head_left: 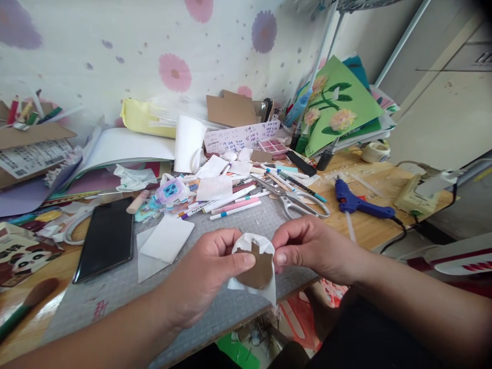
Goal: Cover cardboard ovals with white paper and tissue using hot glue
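My left hand and my right hand both pinch one small piece over the front edge of a grey cutting mat. The piece is a brown cardboard cutout with rounded lobes, wrapped in white paper that folds over its edges. My left thumb presses on the brown face. My right thumb and forefinger grip the white paper at the upper right edge.
Scissors, several marker pens and a blue glue gun lie behind my hands. A black phone and white paper scraps are at left. Green flower card, cardboard and papers pile along the floral wall.
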Tool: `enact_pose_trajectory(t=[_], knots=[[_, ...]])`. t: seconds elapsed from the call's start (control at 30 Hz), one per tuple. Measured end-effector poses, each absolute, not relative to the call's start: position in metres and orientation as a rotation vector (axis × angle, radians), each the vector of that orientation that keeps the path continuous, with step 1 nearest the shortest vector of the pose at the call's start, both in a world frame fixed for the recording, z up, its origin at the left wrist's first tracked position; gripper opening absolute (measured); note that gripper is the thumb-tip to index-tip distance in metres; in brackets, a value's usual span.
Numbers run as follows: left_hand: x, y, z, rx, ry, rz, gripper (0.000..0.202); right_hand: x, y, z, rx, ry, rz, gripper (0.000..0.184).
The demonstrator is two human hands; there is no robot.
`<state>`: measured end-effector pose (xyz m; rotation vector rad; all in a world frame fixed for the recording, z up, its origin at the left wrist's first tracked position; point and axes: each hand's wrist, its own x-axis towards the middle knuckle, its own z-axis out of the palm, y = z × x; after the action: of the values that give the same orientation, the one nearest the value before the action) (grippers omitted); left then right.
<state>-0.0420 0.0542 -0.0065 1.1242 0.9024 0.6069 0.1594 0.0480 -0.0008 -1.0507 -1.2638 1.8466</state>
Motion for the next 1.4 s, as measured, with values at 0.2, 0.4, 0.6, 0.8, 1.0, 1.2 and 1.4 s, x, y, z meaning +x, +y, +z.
enact_pose_trajectory(t=[0.2,0.4,0.6,0.8,1.0,1.2,1.4], knots=[[-0.042,0.051,0.003,1.561,1.167,0.623,0.017,0.152,0.05,0.0,-1.22,-1.338,1.711,0.02],[-0.041,0.051,0.003,1.621,1.238,0.626,0.018,0.151,0.053,0.0,-1.282,-1.449,1.627,0.023],[-0.041,0.053,-0.005,1.113,0.9,0.743,0.01,0.161,0.052,-0.002,-0.977,-1.322,1.856,0.03],[-0.037,0.052,-0.004,1.019,0.904,0.743,0.012,0.154,0.05,-0.004,-1.11,-1.321,1.775,0.022],[-0.042,0.052,-0.009,1.268,1.059,0.758,0.014,0.14,0.046,-0.001,-1.392,-1.622,1.332,0.013],[-0.039,0.053,-0.008,1.074,0.966,0.843,0.012,0.146,0.046,-0.004,-1.18,-1.481,1.594,0.023],[-0.037,0.053,-0.011,1.041,0.939,0.899,0.012,0.145,0.047,-0.007,-1.184,-1.459,1.611,0.022]])
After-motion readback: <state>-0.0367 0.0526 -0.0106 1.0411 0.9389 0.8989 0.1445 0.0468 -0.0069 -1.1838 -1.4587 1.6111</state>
